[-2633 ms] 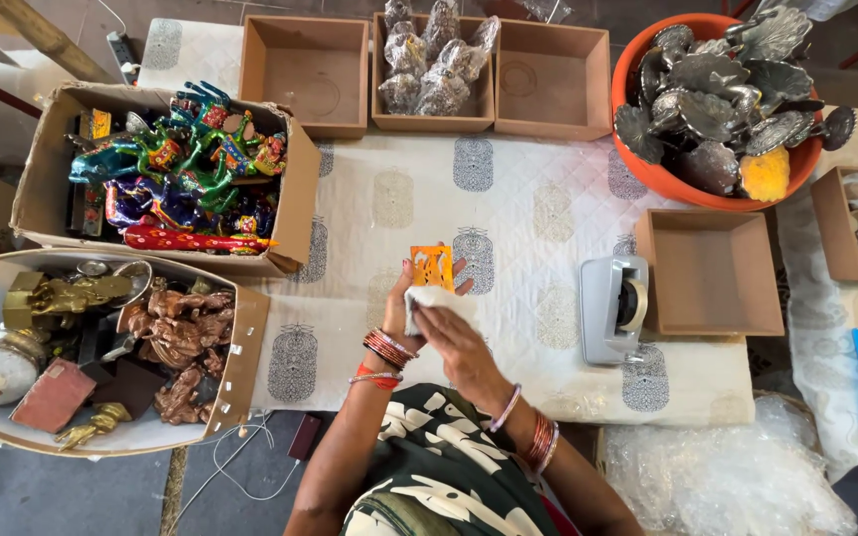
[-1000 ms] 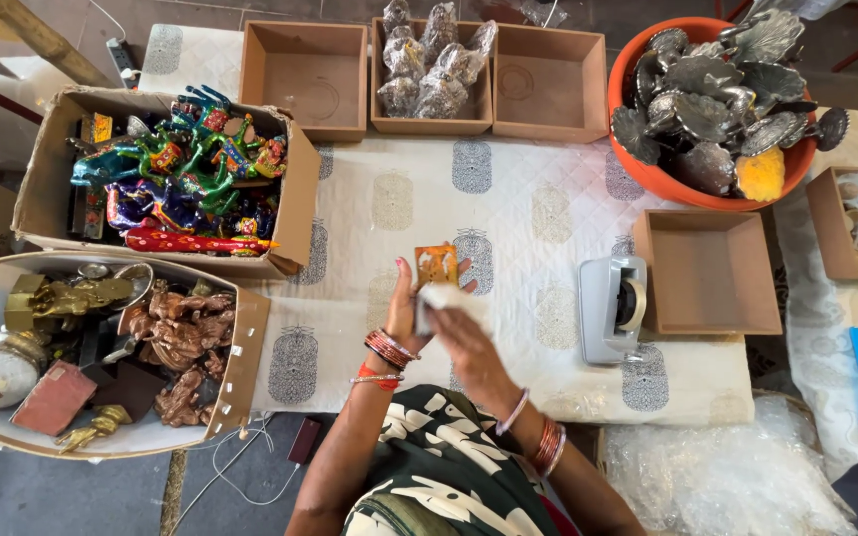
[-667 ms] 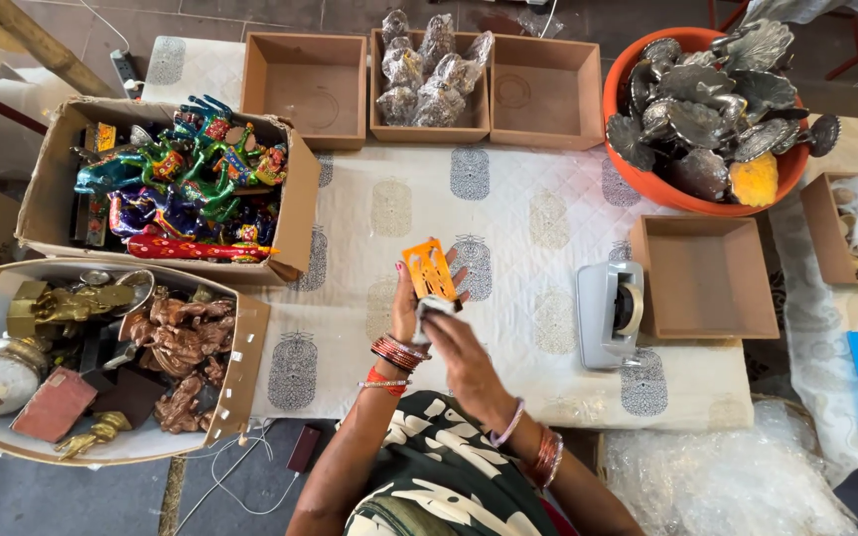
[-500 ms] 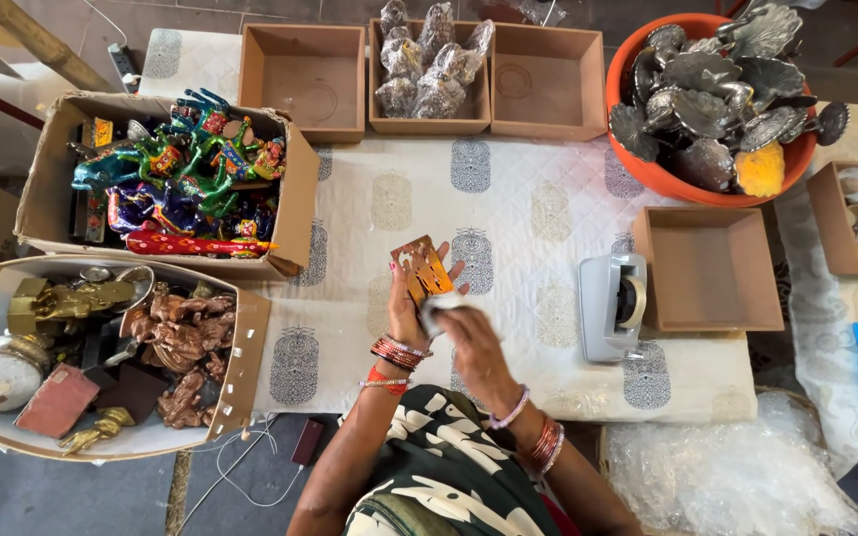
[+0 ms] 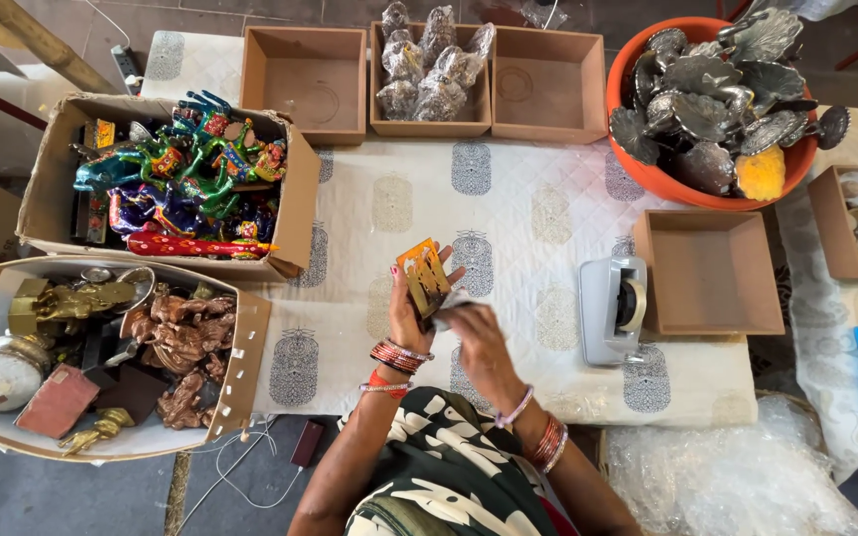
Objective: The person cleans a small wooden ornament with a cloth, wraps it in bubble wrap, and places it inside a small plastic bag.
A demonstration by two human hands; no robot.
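Note:
My left hand (image 5: pixel 407 308) holds up a small flat orange-and-gold plaque (image 5: pixel 424 281), tilted to the left, above the white printed tablecloth (image 5: pixel 508 213). My right hand (image 5: pixel 471 333) is pressed against the plaque's lower right edge and seems to hold something small and pale, partly hidden and blurred. Bangles ring both wrists. A grey tape dispenser (image 5: pixel 614 308) stands on the cloth to the right of my hands.
Cardboard boxes of colourful painted figures (image 5: pixel 181 179) and brass and copper figures (image 5: pixel 101 347) sit at the left. Three wooden trays line the far edge; the middle tray (image 5: pixel 431 69) holds wrapped items. An orange basin (image 5: pixel 717 89) of metal pieces, an empty tray (image 5: pixel 712 273) and bubble wrap (image 5: pixel 737 476) lie at the right.
The plaque has been turned and tilted in my left hand, from lying near the cloth to raised and slanted left. My right hand has shifted along its lower edge.

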